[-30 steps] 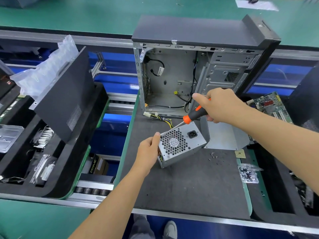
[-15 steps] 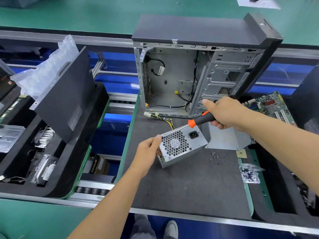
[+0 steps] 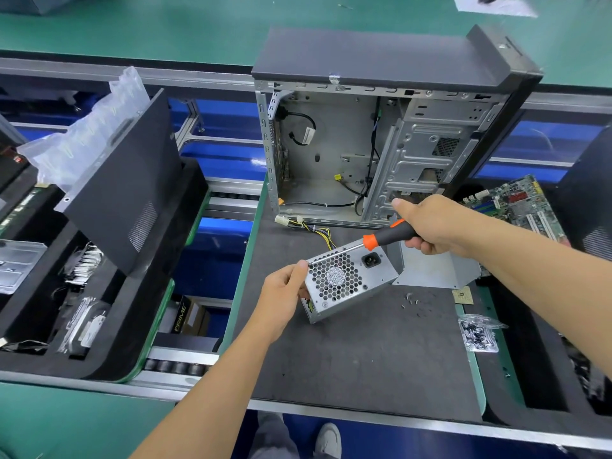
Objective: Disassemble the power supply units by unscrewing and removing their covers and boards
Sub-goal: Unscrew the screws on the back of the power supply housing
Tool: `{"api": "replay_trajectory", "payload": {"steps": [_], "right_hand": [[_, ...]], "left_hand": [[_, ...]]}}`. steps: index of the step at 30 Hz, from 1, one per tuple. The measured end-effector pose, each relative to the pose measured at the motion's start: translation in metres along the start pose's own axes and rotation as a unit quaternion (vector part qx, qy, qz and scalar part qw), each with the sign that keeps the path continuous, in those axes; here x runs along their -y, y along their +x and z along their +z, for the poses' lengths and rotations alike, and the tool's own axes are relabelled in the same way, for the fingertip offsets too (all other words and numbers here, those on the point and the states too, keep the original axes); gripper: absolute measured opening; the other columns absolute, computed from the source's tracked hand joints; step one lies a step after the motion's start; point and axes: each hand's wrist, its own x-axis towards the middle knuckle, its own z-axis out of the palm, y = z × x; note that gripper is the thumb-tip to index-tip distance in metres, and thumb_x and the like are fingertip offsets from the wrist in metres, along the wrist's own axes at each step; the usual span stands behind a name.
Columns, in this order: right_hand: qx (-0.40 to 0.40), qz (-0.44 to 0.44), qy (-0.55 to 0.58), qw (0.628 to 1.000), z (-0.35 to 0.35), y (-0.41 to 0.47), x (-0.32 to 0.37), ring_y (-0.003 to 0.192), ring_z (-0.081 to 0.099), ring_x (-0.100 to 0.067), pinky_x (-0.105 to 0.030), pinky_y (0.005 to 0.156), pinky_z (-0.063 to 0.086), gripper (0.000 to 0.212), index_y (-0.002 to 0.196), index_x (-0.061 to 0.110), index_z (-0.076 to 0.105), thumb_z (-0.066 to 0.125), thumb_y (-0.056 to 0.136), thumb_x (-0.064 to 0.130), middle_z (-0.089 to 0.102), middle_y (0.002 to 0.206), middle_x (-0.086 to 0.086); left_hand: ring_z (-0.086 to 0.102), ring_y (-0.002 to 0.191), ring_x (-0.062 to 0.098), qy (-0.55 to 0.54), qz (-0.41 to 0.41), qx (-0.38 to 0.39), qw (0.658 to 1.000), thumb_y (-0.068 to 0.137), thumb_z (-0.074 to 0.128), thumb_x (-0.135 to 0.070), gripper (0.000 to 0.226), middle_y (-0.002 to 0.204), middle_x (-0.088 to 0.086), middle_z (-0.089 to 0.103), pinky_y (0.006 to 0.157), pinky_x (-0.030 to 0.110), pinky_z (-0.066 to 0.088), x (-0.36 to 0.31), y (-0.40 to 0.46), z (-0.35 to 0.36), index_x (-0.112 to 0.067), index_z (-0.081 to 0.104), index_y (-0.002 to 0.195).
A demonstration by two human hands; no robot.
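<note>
A silver power supply unit with a honeycomb fan grille and a black socket stands tilted on the dark mat. My left hand grips its left edge. My right hand holds a screwdriver with a black and orange handle; its shaft lies along the unit's top edge, tip near the top left corner. Yellow and black cables trail from behind the unit toward the case.
An open, emptied computer case stands behind. A bent metal cover lies right of the unit, with loose screws, a chip and a screw bag nearby. A motherboard lies at right, a black panel leans at left.
My right hand has shifted right and lowered the screwdriver, so its shaft now lies flatter along the unit's top edge. My left hand keeps its hold; the unit has barely moved.
</note>
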Motion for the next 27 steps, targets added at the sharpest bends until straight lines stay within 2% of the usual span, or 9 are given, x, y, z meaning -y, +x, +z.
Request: {"api": "replay_trajectory", "payload": {"steps": [9, 12, 15, 17, 19, 21, 23, 24, 27], "right_hand": [[0.009, 0.009, 0.016, 1.000, -0.001, -0.002, 0.000, 0.030, 0.047, -0.006, -0.017, 0.038, 0.041, 0.051, 0.104, 0.002, 0.058, 0.048, 0.100, 0.052, 0.058, 0.070, -0.014], [0.002, -0.003, 0.010, 1.000, -0.002, -0.003, -0.001, 0.031, 0.048, -0.006, -0.018, 0.039, 0.042, 0.053, 0.106, 0.000, 0.058, 0.049, 0.099, 0.052, 0.061, 0.073, -0.014], [-0.024, -0.033, -0.028, 0.999, -0.001, -0.006, 0.002, 0.034, 0.052, -0.009, -0.021, 0.042, 0.045, 0.053, 0.098, 0.002, 0.061, 0.049, 0.098, 0.054, 0.066, 0.070, -0.014], [-0.048, -0.079, -0.108, 0.990, -0.002, -0.011, 0.007, 0.040, 0.055, -0.014, -0.022, 0.046, 0.047, 0.053, 0.086, 0.008, 0.063, 0.045, 0.098, 0.057, 0.067, 0.066, -0.011], [-0.071, -0.152, -0.197, 0.966, -0.002, -0.019, 0.014, 0.052, 0.060, -0.021, -0.025, 0.050, 0.049, 0.054, 0.073, 0.016, 0.062, 0.040, 0.097, 0.059, 0.066, 0.064, -0.009], [-0.098, -0.225, -0.250, 0.937, 0.001, -0.027, 0.022, 0.066, 0.065, -0.027, -0.033, 0.061, 0.055, 0.046, 0.065, 0.024, 0.058, 0.047, 0.095, 0.057, 0.065, 0.064, -0.009], [-0.130, -0.281, -0.236, 0.921, 0.007, -0.036, 0.035, 0.076, 0.062, -0.027, -0.038, 0.066, 0.054, 0.039, 0.067, 0.025, 0.057, 0.062, 0.084, 0.060, 0.065, 0.063, -0.006], [-0.141, -0.303, -0.211, 0.919, 0.010, -0.041, 0.042, 0.081, 0.057, -0.025, -0.036, 0.064, 0.050, 0.041, 0.071, 0.025, 0.057, 0.067, 0.076, 0.064, 0.064, 0.067, -0.003], [-0.116, -0.362, -0.184, 0.907, 0.022, -0.055, 0.065, 0.083, 0.048, -0.020, -0.031, 0.057, 0.037, 0.048, 0.078, 0.027, 0.052, 0.071, 0.070, 0.071, 0.058, 0.078, 0.002]], "left_hand": [[0.068, 0.104, 0.035, -0.001, 0.000, -0.006, 1.000, 0.107, 0.044, -0.039, 0.041, 0.102, 0.006, 0.077, 0.099, 0.050, 0.052, 0.001, 0.001, 0.000, -0.010, 0.074, 0.106], [0.071, 0.096, 0.027, 0.002, -0.003, -0.014, 1.000, 0.106, 0.045, -0.041, 0.041, 0.099, 0.003, 0.078, 0.096, 0.046, 0.054, 0.000, 0.001, 0.002, -0.011, 0.074, 0.103], [0.072, 0.093, 0.025, 0.006, -0.007, -0.031, 0.999, 0.105, 0.047, -0.043, 0.042, 0.095, 0.002, 0.078, 0.092, 0.043, 0.055, -0.001, 0.002, 0.005, -0.011, 0.074, 0.100], [0.072, 0.092, 0.026, 0.005, -0.007, -0.040, 0.999, 0.104, 0.047, -0.044, 0.042, 0.094, 0.002, 0.078, 0.089, 0.041, 0.056, -0.001, 0.003, 0.006, -0.012, 0.074, 0.099], [0.073, 0.091, 0.025, 0.002, -0.006, -0.042, 0.999, 0.104, 0.048, -0.044, 0.041, 0.094, 0.002, 0.078, 0.087, 0.040, 0.056, 0.000, 0.003, 0.006, -0.013, 0.075, 0.099], [0.073, 0.087, 0.022, -0.003, -0.005, -0.044, 0.999, 0.104, 0.048, -0.043, 0.041, 0.093, 0.002, 0.078, 0.087, 0.039, 0.056, 0.001, 0.004, 0.007, -0.013, 0.075, 0.098], [0.071, 0.086, 0.021, -0.009, -0.007, -0.047, 0.999, 0.104, 0.049, -0.043, 0.043, 0.093, 0.004, 0.078, 0.088, 0.042, 0.056, 0.002, 0.004, 0.007, -0.009, 0.074, 0.098], [0.071, 0.087, 0.024, -0.010, -0.007, -0.048, 0.999, 0.104, 0.049, -0.043, 0.044, 0.093, 0.005, 0.078, 0.090, 0.043, 0.055, 0.002, 0.004, 0.006, -0.007, 0.074, 0.098], [0.070, 0.097, 0.032, -0.017, -0.008, -0.045, 0.999, 0.105, 0.048, -0.043, 0.044, 0.095, 0.004, 0.078, 0.093, 0.045, 0.056, 0.004, 0.004, 0.005, -0.008, 0.074, 0.100]]}}
